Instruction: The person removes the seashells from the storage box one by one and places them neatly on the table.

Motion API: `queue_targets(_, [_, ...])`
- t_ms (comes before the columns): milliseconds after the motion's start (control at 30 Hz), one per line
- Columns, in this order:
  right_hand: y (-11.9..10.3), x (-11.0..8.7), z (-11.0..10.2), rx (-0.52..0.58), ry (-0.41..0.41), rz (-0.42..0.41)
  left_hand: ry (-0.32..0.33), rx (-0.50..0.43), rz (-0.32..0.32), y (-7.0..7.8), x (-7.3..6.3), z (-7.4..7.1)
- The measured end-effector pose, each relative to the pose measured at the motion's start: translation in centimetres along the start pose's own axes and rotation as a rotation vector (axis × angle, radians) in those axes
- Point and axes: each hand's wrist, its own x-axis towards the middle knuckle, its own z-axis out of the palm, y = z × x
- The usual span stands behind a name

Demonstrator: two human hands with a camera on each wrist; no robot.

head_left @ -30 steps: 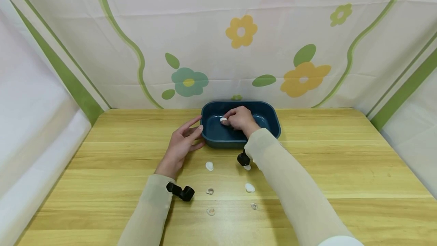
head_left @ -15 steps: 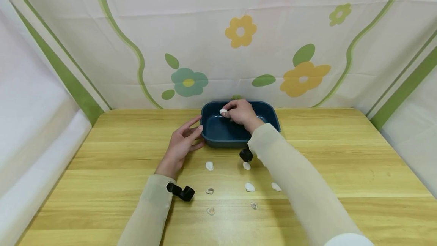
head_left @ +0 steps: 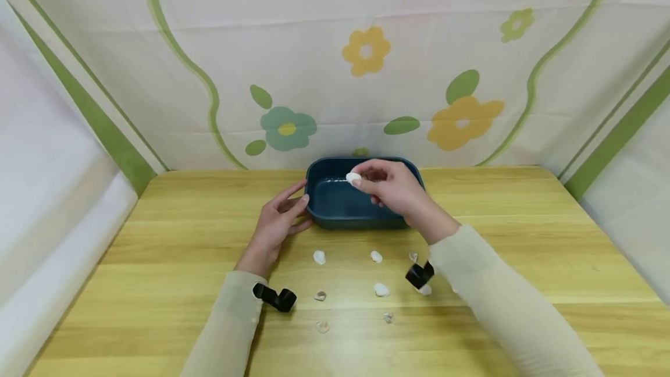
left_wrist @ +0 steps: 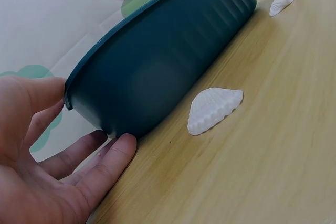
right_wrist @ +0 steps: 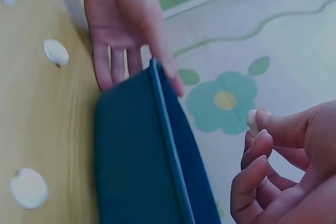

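Observation:
My right hand (head_left: 395, 188) pinches a white seashell (head_left: 353, 178) between thumb and fingers, above the dark blue rectangular basin (head_left: 340, 218). In the right wrist view the held seashell (right_wrist: 253, 123) shows its ribbed edge. My left hand (head_left: 276, 220) rests against the basin's left end, fingers extended; in the left wrist view the thumb touches the rim and other fingertips touch the lower wall. Near the basin's front lies a white ribbed seashell (left_wrist: 214, 109). Part of the basin's right side is hidden by my right hand.
Several more shells lie in loose rows on the wooden table (head_left: 209, 319), among them a white one (head_left: 381, 290), a brownish one (head_left: 320, 295) and a grey one (head_left: 388, 318). Behind the basin hangs a flower-printed cloth (head_left: 324, 74).
My right hand has lifted the shell from low inside the basin and drawn back to the right, still pinching it. My left hand keeps its place at the basin's left end.

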Motion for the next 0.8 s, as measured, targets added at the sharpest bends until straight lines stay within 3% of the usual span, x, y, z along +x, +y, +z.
queue_targets(367, [2.2, -6.5, -1.0, 0.1, -0.04, 0.012, 0.003, 0.009, -0.014, -0.1, -0.4, -0.3])
queue_targets(567, [4.3, -9.1, -1.0, 0.133, -0.06, 0.046, 0.006, 0.01, -0.012, -0.1, -0.5, -0.1])
queue_targets(800, [6.8, -11.4, -1.1, 0.128, -0.025, 0.083, 0.001, 0.013, -0.001, 0.2, -0.4, 0.2])
